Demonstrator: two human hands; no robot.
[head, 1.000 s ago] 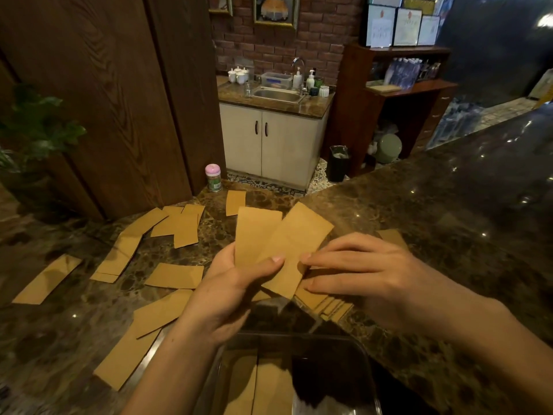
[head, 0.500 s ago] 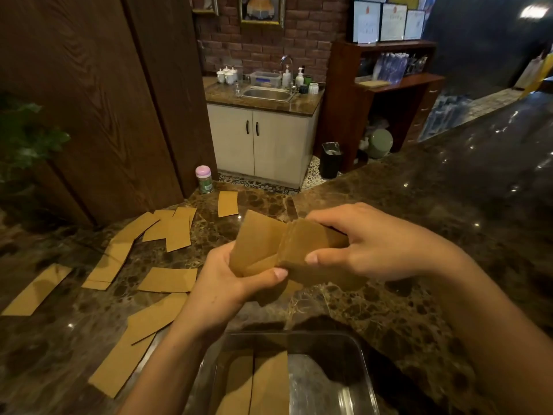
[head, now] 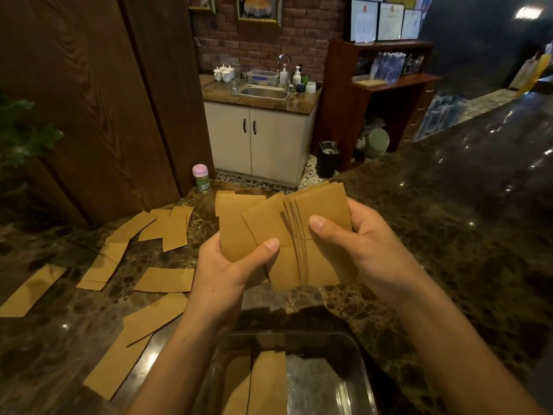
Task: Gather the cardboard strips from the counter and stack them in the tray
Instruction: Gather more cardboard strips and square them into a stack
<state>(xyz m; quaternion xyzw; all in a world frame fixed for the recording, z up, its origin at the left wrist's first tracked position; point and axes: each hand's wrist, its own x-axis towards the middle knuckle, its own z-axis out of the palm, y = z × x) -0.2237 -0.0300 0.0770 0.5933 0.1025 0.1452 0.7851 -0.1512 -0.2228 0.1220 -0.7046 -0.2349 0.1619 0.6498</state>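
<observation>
From the head view, we hold a fanned bundle of cardboard strips (head: 302,235), long axes running away from us, both our left hand (head: 230,265) and right hand (head: 359,244) pinching it. The tray (head: 356,348) sits directly below the grip, toward us, equally near both hands, while loose strips (head: 164,280) lie on the worktop (head: 449,235) left of the grip.

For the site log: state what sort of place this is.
Probably a cafe or shop service counter: a long marble counter, a small sink with cups behind it, and framed certificates above wooden shelves.

No text is legible (certificates (head: 386,20) blurred).
</observation>
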